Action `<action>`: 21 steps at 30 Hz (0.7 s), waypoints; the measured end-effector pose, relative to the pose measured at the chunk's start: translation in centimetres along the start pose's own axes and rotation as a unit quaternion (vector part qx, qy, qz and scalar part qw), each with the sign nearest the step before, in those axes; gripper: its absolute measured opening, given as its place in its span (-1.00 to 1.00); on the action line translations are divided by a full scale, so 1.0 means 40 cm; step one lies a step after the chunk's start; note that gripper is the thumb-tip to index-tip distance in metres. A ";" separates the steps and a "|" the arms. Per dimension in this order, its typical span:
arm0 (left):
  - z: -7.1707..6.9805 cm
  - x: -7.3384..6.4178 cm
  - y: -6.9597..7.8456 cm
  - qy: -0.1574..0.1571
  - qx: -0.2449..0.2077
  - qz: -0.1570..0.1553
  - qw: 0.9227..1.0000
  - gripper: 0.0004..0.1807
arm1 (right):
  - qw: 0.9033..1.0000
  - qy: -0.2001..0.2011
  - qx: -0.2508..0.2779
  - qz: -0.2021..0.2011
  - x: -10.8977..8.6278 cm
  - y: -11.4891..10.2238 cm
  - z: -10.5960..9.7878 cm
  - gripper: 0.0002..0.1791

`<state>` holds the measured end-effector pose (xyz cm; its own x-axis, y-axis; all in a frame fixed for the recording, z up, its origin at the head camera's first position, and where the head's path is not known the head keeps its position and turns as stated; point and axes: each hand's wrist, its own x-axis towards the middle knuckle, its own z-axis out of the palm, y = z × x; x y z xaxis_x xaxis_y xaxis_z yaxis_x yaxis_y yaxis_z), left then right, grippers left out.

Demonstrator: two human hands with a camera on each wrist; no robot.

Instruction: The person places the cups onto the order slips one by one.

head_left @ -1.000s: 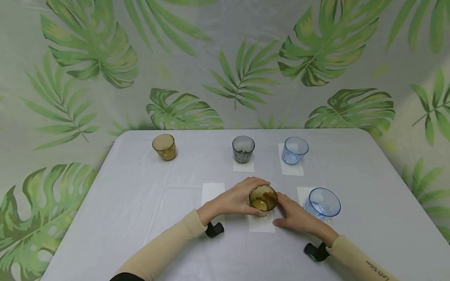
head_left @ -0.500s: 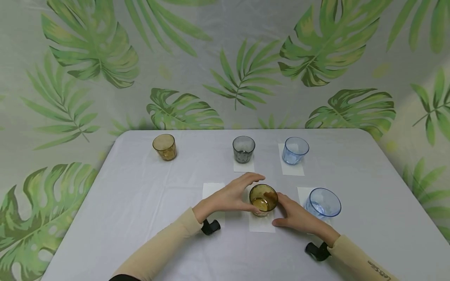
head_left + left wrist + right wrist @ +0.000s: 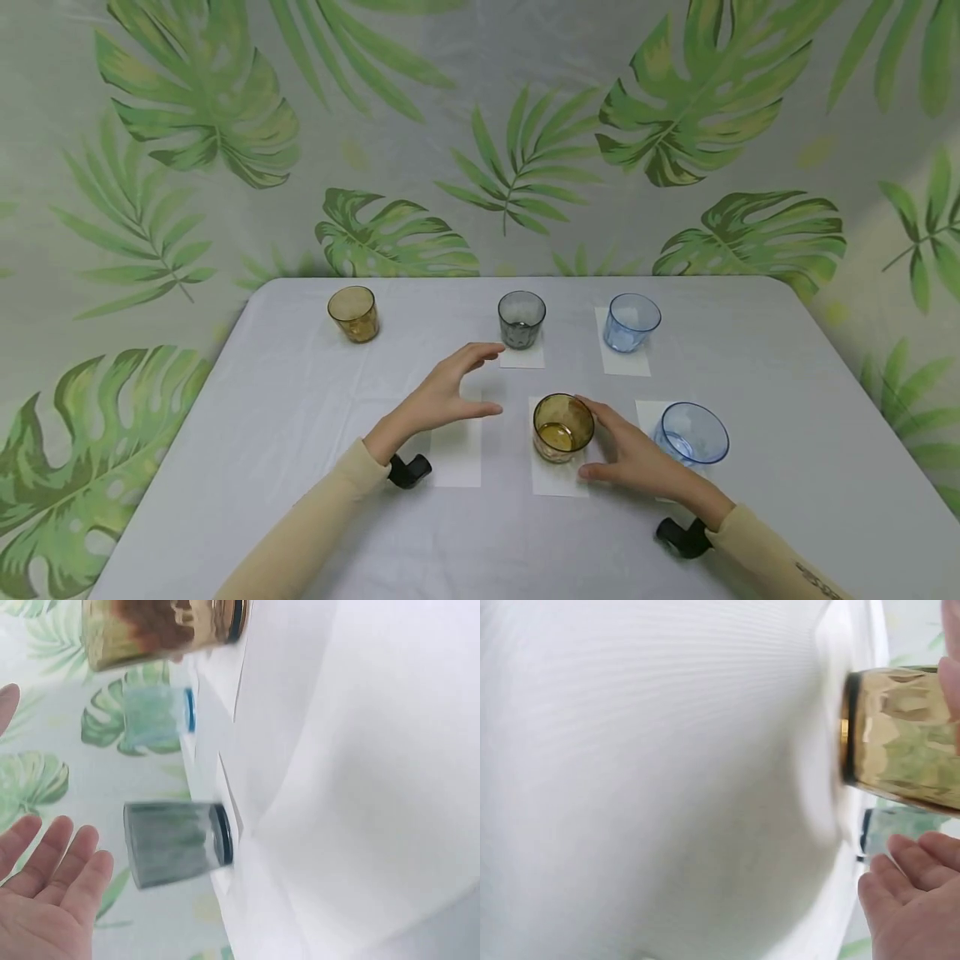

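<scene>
An amber glass point(image 3: 562, 429) stands upright on a white paper sheet point(image 3: 558, 479) near the table's middle. My right hand point(image 3: 637, 454) is beside its right side, fingers relaxed and thumb apart from them. In the head view the fingertips are at the glass's rim; whether they touch it I cannot tell. The right wrist view shows the amber glass point(image 3: 907, 735) close to the loosely extended fingers point(image 3: 907, 877). My left hand point(image 3: 446, 392) is spread in the air, holding nothing, above another paper sheet point(image 3: 457, 454) and near a grey glass point(image 3: 521, 321).
A second amber glass point(image 3: 354, 315) stands at the back left. Blue glasses stand on papers at the back right point(image 3: 632, 323) and right point(image 3: 692, 435). The grey glass also stands on a paper. A leaf-patterned cloth point(image 3: 517, 158) hangs behind the white table point(image 3: 300, 417).
My left hand has let go of the amber glass and moved left, away from it. The right hand stays beside the glass, which has not visibly moved.
</scene>
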<state>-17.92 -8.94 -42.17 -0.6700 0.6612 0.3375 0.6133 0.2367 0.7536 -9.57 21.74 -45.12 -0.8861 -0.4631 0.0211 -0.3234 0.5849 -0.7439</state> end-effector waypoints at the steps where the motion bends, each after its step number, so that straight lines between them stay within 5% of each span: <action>1: -0.009 -0.005 -0.004 0.008 -0.001 -0.002 1.000 -0.17 | 1.000 0.000 0.004 -0.001 0.001 -0.004 -0.003 0.04; 14: -0.135 -0.071 -0.023 0.084 -0.004 -0.059 0.995 -0.18 | 0.999 -0.002 0.026 -0.029 0.015 -0.073 -0.032 0.08; 21: -0.221 -0.113 -0.050 0.129 0.033 -0.080 0.988 -0.19 | 0.999 -0.004 0.024 -0.046 0.031 -0.111 -0.036 0.04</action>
<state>-19.82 -18.72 -40.23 -0.8398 0.4098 0.3562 0.5111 0.3751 0.7734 -9.72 19.52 -40.81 -0.8510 -0.5180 0.0859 -0.3865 0.5072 -0.7703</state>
